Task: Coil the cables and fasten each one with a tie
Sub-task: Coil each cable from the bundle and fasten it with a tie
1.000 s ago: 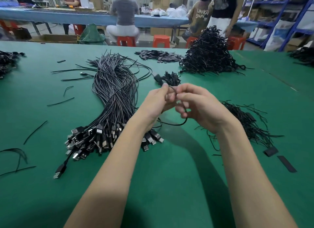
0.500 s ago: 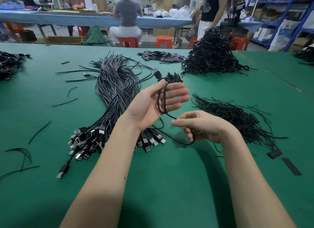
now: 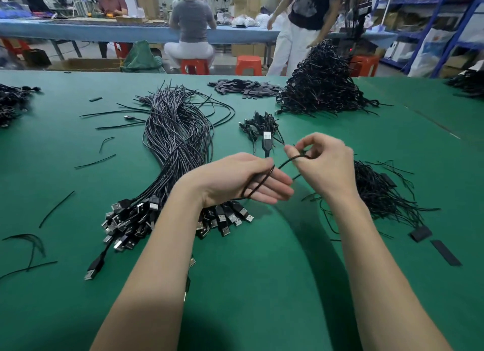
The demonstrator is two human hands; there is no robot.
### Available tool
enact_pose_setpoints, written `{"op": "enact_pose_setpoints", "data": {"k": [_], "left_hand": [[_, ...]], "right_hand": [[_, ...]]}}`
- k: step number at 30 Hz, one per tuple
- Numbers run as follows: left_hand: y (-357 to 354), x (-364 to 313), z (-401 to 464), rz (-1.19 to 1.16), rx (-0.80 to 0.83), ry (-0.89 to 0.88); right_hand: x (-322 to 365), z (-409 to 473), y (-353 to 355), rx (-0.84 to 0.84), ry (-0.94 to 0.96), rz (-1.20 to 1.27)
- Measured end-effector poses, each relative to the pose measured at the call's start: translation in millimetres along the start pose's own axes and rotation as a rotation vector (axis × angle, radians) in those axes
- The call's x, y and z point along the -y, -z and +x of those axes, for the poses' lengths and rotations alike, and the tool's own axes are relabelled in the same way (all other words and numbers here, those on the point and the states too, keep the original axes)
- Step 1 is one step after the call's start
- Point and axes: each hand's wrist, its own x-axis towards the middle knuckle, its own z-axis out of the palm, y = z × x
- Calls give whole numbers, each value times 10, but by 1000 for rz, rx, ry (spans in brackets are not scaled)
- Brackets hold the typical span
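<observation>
Both hands work above the green bench (image 3: 262, 285), in front of the big bundle of loose USB cables (image 3: 178, 146). Left hand (image 3: 235, 180) lies palm up with fingers held straight, and the thin black cable (image 3: 258, 184) is looped round those fingers; that grip is not clenched. Right hand (image 3: 323, 164), just right of it, pinches the same cable between curled fingertips and thumb, so the strand runs taut from one hand to the other. One USB plug (image 3: 267, 141) of this cable stands up behind the left hand. The bundle fans its silver-tipped plugs toward the person, too many to count. Right of the bundle lie a loose heap of thin black ties (image 3: 387, 193) and two flat black strips (image 3: 445, 251); behind it rise one tall pile of coiled cables (image 3: 322, 86) and a small cluster of coils (image 3: 262, 124). Bare bench stretches nearest the person, and left of the bundle it carries only a few stray black strands. Three people are at a blue table (image 3: 78, 31) beyond the bench's far edge.
</observation>
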Motion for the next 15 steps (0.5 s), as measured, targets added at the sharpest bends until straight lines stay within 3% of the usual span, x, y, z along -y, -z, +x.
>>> {"op": "enact_pose_setpoints", "data": {"k": [3, 6, 8, 11, 13, 15], "left_hand": [[-24, 14, 86, 58, -214, -44], [28, 56, 177, 104, -497, -154], [52, 58, 205, -117, -588, -251], [93, 18, 161, -556, -470, -413], [106, -16, 89, -687, -315, -469], [93, -49, 26, -708, -192, -466]], "right_hand": [[160, 51, 81, 98, 51, -31], [280, 32, 208, 560, -25, 230], [311, -10, 241, 850, -68, 514], [268, -97, 175, 1147, -130, 666], [205, -151, 84, 1274, -205, 561], [134, -184, -5, 1270, -271, 344]]}}
